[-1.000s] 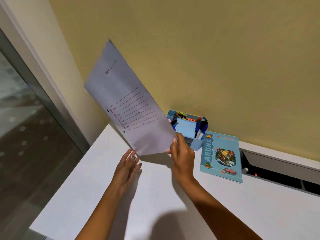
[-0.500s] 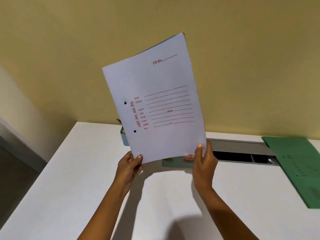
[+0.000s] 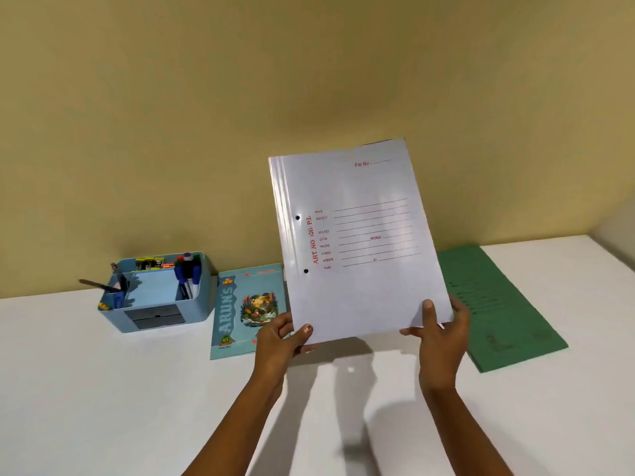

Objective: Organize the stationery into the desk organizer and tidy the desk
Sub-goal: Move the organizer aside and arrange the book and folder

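Note:
I hold a white file folder (image 3: 360,242) with red print upright above the desk. My left hand (image 3: 281,334) grips its lower left corner and my right hand (image 3: 443,331) grips its lower right corner. A light blue desk organizer (image 3: 154,297) stands at the back left, with pens, markers and small items in its compartments. A teal notebook (image 3: 245,310) lies flat just right of the organizer, partly behind the folder. A green file folder (image 3: 494,304) lies flat on the desk at the right, its left edge hidden by the white folder.
The white desk (image 3: 103,389) runs along a yellow wall (image 3: 206,115). A dark handle (image 3: 96,285) sticks out of the organizer to the left.
The white folder has swung from tilted left to upright and moved right. My left hand has taken hold of its lower corner. The view has panned right, and now shows the organizer and notebook uncovered.

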### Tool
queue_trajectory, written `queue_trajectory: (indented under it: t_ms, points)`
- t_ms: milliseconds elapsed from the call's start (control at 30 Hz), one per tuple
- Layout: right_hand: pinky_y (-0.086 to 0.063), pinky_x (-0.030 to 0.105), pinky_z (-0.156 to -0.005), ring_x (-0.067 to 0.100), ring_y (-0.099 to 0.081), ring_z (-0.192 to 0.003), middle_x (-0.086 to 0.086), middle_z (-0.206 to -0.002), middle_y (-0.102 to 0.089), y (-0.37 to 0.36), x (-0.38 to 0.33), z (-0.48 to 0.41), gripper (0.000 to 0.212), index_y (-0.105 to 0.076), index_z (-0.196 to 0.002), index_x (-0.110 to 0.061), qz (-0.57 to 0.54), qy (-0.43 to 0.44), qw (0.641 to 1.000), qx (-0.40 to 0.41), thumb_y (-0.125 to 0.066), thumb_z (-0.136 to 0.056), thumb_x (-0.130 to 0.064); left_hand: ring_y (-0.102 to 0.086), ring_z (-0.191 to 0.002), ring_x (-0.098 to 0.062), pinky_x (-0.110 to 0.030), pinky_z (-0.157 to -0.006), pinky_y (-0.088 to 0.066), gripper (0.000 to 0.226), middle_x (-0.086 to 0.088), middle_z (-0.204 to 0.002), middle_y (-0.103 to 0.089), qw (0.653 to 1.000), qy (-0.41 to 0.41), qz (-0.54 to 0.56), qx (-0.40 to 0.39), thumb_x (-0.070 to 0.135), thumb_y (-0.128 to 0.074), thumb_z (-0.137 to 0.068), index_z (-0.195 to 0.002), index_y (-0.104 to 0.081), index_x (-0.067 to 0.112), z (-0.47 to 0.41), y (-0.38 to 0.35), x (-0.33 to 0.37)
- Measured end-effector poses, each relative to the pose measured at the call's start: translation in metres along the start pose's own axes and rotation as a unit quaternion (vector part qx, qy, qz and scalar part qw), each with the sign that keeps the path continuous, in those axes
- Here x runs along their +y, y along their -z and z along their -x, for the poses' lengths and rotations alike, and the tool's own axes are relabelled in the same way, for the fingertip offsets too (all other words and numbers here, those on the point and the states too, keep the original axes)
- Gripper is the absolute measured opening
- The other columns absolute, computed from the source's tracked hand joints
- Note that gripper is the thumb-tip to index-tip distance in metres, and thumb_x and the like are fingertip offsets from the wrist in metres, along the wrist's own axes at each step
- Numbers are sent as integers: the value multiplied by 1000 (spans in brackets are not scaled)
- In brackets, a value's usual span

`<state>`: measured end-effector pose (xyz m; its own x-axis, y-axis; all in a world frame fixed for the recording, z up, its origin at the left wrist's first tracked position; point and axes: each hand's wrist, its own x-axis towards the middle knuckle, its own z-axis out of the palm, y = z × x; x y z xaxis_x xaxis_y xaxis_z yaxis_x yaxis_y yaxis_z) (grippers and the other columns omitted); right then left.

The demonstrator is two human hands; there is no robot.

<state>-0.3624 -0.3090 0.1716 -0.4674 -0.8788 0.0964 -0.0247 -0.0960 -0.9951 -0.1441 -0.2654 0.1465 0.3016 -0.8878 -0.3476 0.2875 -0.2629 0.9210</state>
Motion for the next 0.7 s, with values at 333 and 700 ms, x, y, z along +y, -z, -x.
queue_trajectory:
  t_ms: [333,700]
  points:
    - [-57,30,-56,21,-65,-63,17,-95,-61,100,39,-76,46,-42,-129,-15,-54,-128,990,-20,-59,-90,0,-69,-94,-25,-39,-76,-59,32,-10,-108,-70,996,30,-30,-83,2,-71,-80,-111,-65,8,-17,-165,-36]
    - [-49,48,-94,20,-70,-56,15,-99,-68,205,81,-158,33,-48,-117,-23,74,-193,973,102,-54,-91,-5,-62,-104,-11,-13,-74,-53,52,11,-115,-62,968,78,-94,-219,9,-75,-77,-121,-57,30,-8,-288,-91]
